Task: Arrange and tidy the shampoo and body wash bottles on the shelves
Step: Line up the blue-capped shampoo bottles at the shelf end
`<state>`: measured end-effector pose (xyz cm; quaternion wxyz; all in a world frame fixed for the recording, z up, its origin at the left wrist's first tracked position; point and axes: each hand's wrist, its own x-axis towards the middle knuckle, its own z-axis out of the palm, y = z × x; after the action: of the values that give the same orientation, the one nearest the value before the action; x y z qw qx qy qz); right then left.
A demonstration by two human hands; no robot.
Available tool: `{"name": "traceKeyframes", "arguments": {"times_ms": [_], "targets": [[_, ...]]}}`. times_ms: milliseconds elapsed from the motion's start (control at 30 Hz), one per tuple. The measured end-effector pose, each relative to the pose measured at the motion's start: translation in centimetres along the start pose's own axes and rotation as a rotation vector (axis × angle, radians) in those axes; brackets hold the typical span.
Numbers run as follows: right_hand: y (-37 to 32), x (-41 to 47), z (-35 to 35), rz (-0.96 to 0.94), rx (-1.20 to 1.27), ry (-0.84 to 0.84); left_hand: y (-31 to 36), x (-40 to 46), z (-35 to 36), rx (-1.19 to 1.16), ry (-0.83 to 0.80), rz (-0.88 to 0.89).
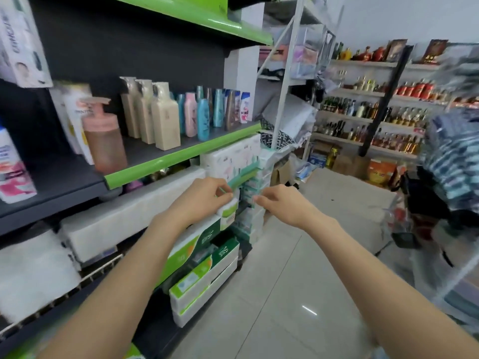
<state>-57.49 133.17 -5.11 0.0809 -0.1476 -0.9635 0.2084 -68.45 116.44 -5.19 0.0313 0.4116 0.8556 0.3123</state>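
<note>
Here, both hands reach out in front of the lower shelf's tissue packs (207, 252). The left hand (204, 195) and right hand (277, 200) have loosely curled fingers, grasping nothing I can make out. The shampoo bottles (166, 117) stand upright on the green-edged shelf (181, 154) above.

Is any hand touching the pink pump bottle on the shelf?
Apart. The head view shows left hand and right hand below the shelf, by tissue packs, clear of the pink pump bottle.
</note>
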Motion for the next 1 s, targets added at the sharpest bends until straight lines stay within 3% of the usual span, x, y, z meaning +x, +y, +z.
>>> {"name": "traceKeyframes", "arguments": {"times_ms": [433,600,1000], "targets": [[13.9,20.5,-3.3,-0.035,0.034,0.0,-0.9,23.7,5.6,0.051,-0.015,0.002],[17.7,29.5,-5.1,-0.007,0.041,0.002,-2.1,34.3,6.2,0.095,-0.089,0.018],[25.4,47.6,-7.2,-0.098,0.102,-0.015,-5.4,50.9,7.3,0.052,0.042,-0.06]]}}
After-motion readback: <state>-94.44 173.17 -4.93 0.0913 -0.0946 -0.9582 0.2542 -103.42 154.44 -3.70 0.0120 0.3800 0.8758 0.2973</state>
